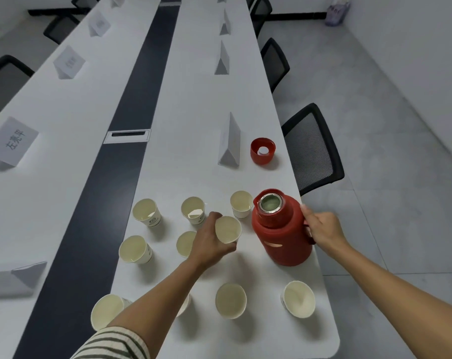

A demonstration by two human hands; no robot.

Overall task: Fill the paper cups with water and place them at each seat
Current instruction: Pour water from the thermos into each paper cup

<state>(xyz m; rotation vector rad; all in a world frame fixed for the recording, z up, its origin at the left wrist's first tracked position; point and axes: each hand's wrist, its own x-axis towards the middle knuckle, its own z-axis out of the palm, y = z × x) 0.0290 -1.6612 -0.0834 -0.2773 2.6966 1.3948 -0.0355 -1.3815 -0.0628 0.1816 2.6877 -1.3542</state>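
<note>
Striped sleeve (113, 343) at the bottom edge, left forearm reaching out from it. Long white desk (193, 112) with a dark centre strip (131, 112) runs away over a grey floor (375, 151). Black mesh chairs (312, 149) line its right edge, with folded name cards (230, 143) at the seats. Red flask (281, 229) stands upright near the right edge, mouth open, and the right hand (323, 229) is curled round its handle. Left hand (209, 244) wraps one paper cup (228, 229) just left of the flask. Other cups (146, 212) stand scattered around both hands. Red lid (262, 151) sits hollow side up beyond the flask, beside a name card.
</note>
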